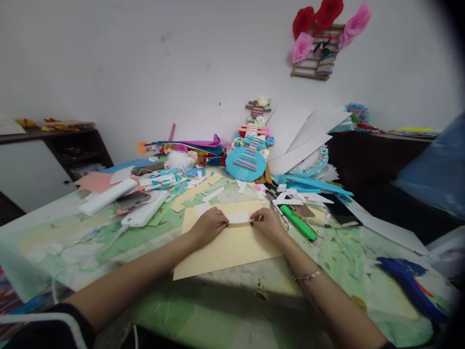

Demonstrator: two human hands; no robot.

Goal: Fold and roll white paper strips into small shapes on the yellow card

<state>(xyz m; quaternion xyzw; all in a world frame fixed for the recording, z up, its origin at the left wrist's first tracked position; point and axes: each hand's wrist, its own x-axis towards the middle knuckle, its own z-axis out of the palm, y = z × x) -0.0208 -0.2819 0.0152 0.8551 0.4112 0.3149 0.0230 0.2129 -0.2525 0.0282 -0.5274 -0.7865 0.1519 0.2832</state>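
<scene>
A small white paper piece [239,218] is stretched between my two hands, just over a pale yellow sheet of paper [225,252] on the table. My left hand [211,225] pinches its left end between thumb and fingers. The right end is pinched by my right hand [269,226], which has a silver bracelet on its wrist. Another white scrap [202,208] lies at the sheet's upper left edge. Close to my right hand rests a bright green marker [298,223].
A blue glue gun [412,286] lies at the right, and a black phone [341,211] lies behind it. White power banks [145,209] with a cable sit at the left. Paper scraps and a blue round paper craft [246,164] fill the back, near the wall.
</scene>
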